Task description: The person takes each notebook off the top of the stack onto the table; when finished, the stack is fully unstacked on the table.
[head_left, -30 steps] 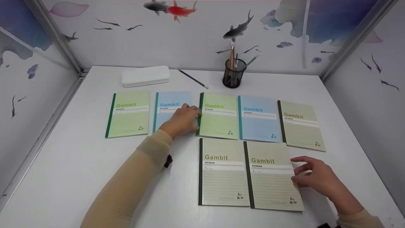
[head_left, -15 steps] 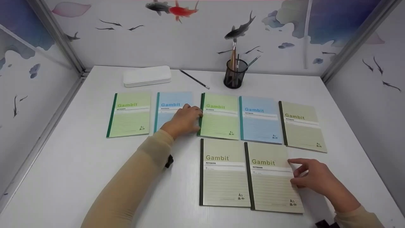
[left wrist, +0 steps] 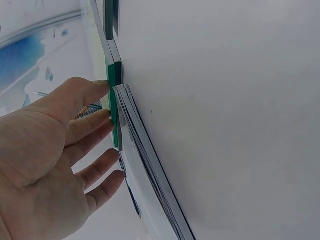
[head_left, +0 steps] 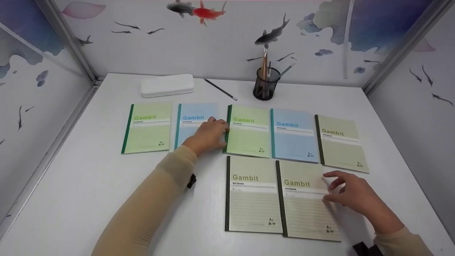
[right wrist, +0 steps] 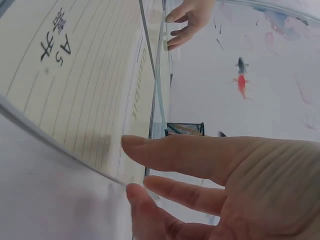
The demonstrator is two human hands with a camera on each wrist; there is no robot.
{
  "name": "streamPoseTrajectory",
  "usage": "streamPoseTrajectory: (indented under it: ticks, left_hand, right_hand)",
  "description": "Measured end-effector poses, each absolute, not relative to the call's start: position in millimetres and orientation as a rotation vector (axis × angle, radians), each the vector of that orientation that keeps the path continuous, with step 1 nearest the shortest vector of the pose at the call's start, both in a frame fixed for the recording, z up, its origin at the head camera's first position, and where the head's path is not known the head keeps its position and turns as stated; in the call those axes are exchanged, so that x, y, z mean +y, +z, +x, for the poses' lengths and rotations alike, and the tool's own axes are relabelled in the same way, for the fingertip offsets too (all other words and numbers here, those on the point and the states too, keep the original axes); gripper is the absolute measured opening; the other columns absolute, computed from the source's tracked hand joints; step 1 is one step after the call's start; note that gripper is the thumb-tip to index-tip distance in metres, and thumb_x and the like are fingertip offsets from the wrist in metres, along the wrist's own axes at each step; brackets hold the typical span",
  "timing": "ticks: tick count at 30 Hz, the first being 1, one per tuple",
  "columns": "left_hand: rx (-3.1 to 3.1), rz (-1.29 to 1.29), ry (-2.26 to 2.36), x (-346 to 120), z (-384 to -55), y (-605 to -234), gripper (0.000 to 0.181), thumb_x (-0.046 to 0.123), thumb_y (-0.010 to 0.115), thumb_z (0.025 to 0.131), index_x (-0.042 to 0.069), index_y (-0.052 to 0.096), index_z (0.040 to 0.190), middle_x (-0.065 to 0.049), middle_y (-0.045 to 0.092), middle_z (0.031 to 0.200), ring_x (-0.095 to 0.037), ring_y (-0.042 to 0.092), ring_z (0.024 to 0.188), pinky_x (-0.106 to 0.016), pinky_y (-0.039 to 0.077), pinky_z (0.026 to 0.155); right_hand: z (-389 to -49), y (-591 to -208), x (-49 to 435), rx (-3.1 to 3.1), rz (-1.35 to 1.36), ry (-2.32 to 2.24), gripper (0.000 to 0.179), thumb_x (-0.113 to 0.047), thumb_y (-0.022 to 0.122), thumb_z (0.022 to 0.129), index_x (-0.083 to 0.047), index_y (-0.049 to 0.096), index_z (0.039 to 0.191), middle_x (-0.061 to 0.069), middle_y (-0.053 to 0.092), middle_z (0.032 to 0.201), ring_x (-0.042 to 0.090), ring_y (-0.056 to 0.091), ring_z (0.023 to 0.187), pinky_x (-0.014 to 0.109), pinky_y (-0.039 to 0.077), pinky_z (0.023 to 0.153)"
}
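Observation:
My left hand (head_left: pixel 208 137) reaches over a blue notebook (head_left: pixel 195 109), partly covering it. Its thumb and fingertips touch the dark green spine of a green notebook (head_left: pixel 249 140); the left wrist view shows a doubled green spine (left wrist: pixel 114 100) there, with the fingers loosely extended. At the right edge of the front-right khaki notebook (head_left: pixel 309 217), my right hand (head_left: pixel 357 195) is spread with thumb and fingers apart. In the right wrist view its thumb (right wrist: pixel 165 151) overlaps the cover near the edge. To the left of that notebook lies a second khaki one (head_left: pixel 252 206).
The back row also has a green notebook (head_left: pixel 149 131) at far left, a blue one (head_left: pixel 295 142) and a khaki one (head_left: pixel 343 145). Behind them are a white case (head_left: pixel 167 85), a pencil (head_left: pixel 220 89) and a black mesh pen cup (head_left: pixel 266 85). Walls enclose the table.
The right hand has shifted slightly left and up along the front-right khaki notebook's edge. My left hand stays at the green spine. The whole head view has drifted slightly.

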State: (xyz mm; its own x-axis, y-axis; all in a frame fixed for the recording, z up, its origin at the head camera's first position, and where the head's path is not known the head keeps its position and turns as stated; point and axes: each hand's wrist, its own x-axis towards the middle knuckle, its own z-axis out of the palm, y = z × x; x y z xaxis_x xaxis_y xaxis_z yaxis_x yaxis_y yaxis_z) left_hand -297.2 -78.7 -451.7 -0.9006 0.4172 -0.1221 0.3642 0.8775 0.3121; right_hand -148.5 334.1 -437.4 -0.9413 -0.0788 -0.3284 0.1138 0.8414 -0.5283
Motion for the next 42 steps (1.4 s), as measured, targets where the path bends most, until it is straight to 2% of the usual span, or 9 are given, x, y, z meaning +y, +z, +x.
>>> streamPoseTrajectory:
  ticks: [3,6,10,14,20,28,34,39,42]
  left_hand:
    - [2.863,0.609,0.402,-77.9,-298.1,-451.9,0.052,0.027,0.074,0.096,0.011,0.06,0.144,-0.004,0.055,0.152,-0.028,0.046,0.137,-0.046,0.041,0.117]
    - [2.856,0.602,0.404,-77.2,-298.4,-451.9,0.052,0.028,0.074,0.096,0.012,0.06,0.144,-0.004,0.055,0.152,-0.028,0.046,0.137,-0.046,0.04,0.117]
    - [2.853,0.594,0.408,-76.3,-298.7,-451.8,0.052,0.028,0.075,0.096,0.013,0.061,0.144,-0.003,0.054,0.153,-0.027,0.045,0.137,-0.046,0.04,0.117]
    - [2.856,0.591,0.405,-76.3,-298.6,-452.2,0.051,0.026,0.075,0.095,0.013,0.062,0.143,-0.002,0.055,0.152,-0.027,0.046,0.137,-0.046,0.04,0.117]
    - [2.839,0.541,0.458,-76.6,-296.4,-451.4,0.052,0.025,0.076,0.094,0.014,0.061,0.143,0.0,0.054,0.153,-0.026,0.045,0.138,-0.044,0.039,0.118]
    - [2.835,0.531,0.46,-75.8,-297.1,-448.2,0.054,0.025,0.076,0.094,0.015,0.06,0.145,0.0,0.054,0.153,-0.026,0.045,0.137,-0.044,0.04,0.118]
    - [2.83,0.527,0.466,-76.1,-297.9,-448.0,0.055,0.025,0.077,0.094,0.015,0.06,0.145,0.0,0.054,0.152,-0.025,0.045,0.136,-0.044,0.041,0.117]
    - [2.84,0.532,0.439,-75.6,-297.7,-447.7,0.054,0.026,0.076,0.094,0.016,0.06,0.145,0.0,0.054,0.153,-0.025,0.045,0.137,-0.044,0.04,0.117]
    - [2.845,0.551,0.42,-74.8,-297.7,-448.4,0.052,0.023,0.074,0.095,0.013,0.061,0.144,-0.001,0.053,0.154,-0.026,0.045,0.136,-0.045,0.04,0.117]
  right_hand:
    - [-155.9,-437.7,324.6,2.768,-0.064,-0.81,0.06,-0.017,0.087,0.081,-0.006,0.064,0.136,0.011,0.071,0.105,0.022,0.066,0.086,0.032,0.053,0.063]
    - [-167.7,-438.5,311.9,2.841,-0.17,-0.834,0.05,-0.017,0.084,0.085,-0.008,0.067,0.132,0.011,0.072,0.109,0.023,0.068,0.092,0.032,0.054,0.069]
    - [-189.8,-441.7,292.9,2.877,-0.308,-0.935,0.041,-0.013,0.081,0.089,-0.007,0.07,0.127,0.012,0.073,0.114,0.029,0.069,0.101,0.042,0.059,0.083]
    - [-218.4,-447.9,273.5,2.885,-0.438,-1.014,0.037,-0.01,0.081,0.089,-0.004,0.071,0.124,0.013,0.073,0.122,0.034,0.067,0.111,0.052,0.057,0.095]
    - [-263.1,-458.1,248.9,2.845,-0.545,-0.99,0.039,-0.013,0.082,0.087,-0.004,0.072,0.124,0.014,0.068,0.133,0.035,0.06,0.128,0.057,0.049,0.107]
    - [-310.2,-466.9,231.2,2.801,-0.638,-0.843,0.051,-0.018,0.085,0.086,-0.005,0.069,0.132,0.014,0.056,0.151,0.039,0.044,0.146,0.058,0.029,0.123]
    - [-330.9,-463.8,230.1,2.724,-0.542,-0.811,0.059,-0.022,0.088,0.083,-0.011,0.067,0.137,0.005,0.05,0.158,0.034,0.034,0.153,0.056,0.024,0.127]
    - [-334.1,-457.4,225.6,2.737,-0.469,-0.695,0.061,-0.027,0.089,0.082,-0.019,0.067,0.138,0.001,0.049,0.158,0.034,0.031,0.154,0.064,0.015,0.126]
    - [-332.9,-453.3,222.4,2.758,-0.457,-0.61,0.061,-0.028,0.089,0.082,-0.02,0.068,0.138,0.002,0.049,0.159,0.037,0.032,0.152,0.067,0.015,0.123]
